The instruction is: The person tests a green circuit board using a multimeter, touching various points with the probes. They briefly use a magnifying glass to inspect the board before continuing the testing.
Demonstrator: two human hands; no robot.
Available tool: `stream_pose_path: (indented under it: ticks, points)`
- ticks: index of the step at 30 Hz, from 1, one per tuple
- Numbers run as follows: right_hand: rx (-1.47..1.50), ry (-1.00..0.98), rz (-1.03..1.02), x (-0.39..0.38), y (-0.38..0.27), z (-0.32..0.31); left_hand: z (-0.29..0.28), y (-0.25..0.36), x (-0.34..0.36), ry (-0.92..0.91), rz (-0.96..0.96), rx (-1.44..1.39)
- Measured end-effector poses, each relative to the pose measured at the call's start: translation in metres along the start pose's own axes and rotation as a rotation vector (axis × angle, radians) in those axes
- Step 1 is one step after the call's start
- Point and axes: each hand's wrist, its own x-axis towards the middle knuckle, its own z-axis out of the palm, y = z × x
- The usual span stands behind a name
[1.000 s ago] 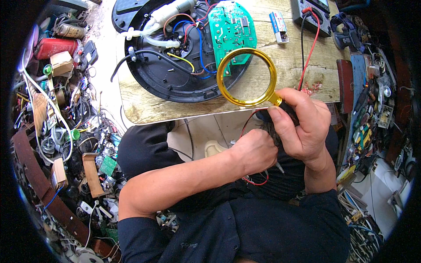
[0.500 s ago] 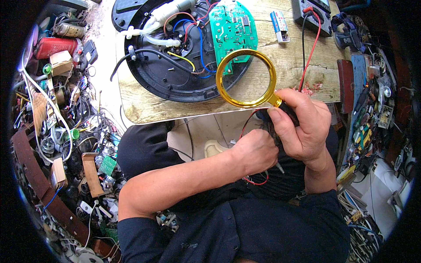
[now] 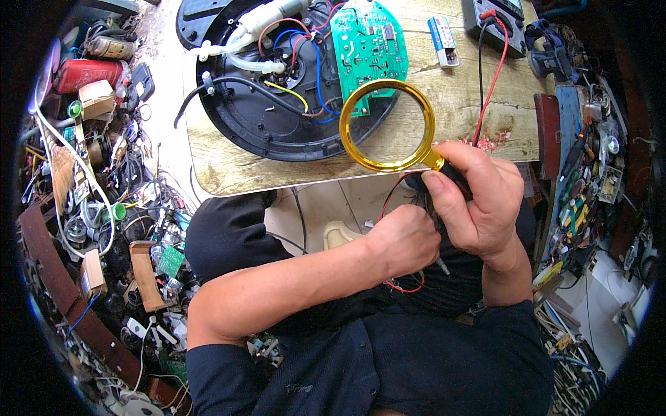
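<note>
Near the table's front edge my right hand (image 3: 482, 197) is closed round the dark handle of a magnifying glass (image 3: 431, 159). Its gold-rimmed lens is tilted over the table, and the upper rim overlaps the lower end of a green circuit board (image 3: 368, 52). That board rests on a round black appliance base (image 3: 277, 142) with clear tubing (image 3: 257, 66) and coloured wires. Below the table edge, over my lap, my left hand (image 3: 406, 239) is a closed fist beside my right wrist. Whatever it grips, if anything, is hidden; a thin grey tip (image 3: 442, 266) and a red wire (image 3: 406, 288) show close by.
A multimeter (image 3: 499, 31) with red and black leads stands at the table's far right. A small blue-and-white box (image 3: 442, 41) lies right of the board. Heaped electronic parts (image 3: 139, 229) crowd the floor at left; cables and scrap (image 3: 576, 208) fill the right side.
The magnifying glass has shifted very slightly left and down in my right hand. My left hand has stayed in place.
</note>
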Motion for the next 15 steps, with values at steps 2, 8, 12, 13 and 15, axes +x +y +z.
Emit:
stream_pose_path:
  ticks: [2,8,12,13,15]
  points:
    - [0.0,0.0,-0.002,0.0001,-0.0001,-0.0002,0.0004,-0.0002,-0.0006,0.008,-0.003,-0.001]
    - [0.011,0.009,-0.003,0.0003,0.0002,0.0014,0.0039,-0.0012,-0.0012,0.045,-0.001,-0.004]
    - [0.01,0.005,0.004,0.0013,-0.0006,0.0015,0.0075,-0.0002,-0.003,0.075,0.002,0.008]
    - [0.01,0.007,0.005,0.0015,-0.0003,0.0021,0.0073,-0.0014,-0.0048,0.079,0.002,0.009]
    - [0.001,0.016,0.0,0.0025,0.0001,0.0038,0.0053,-0.0011,-0.0069,0.087,-0.002,0.011]
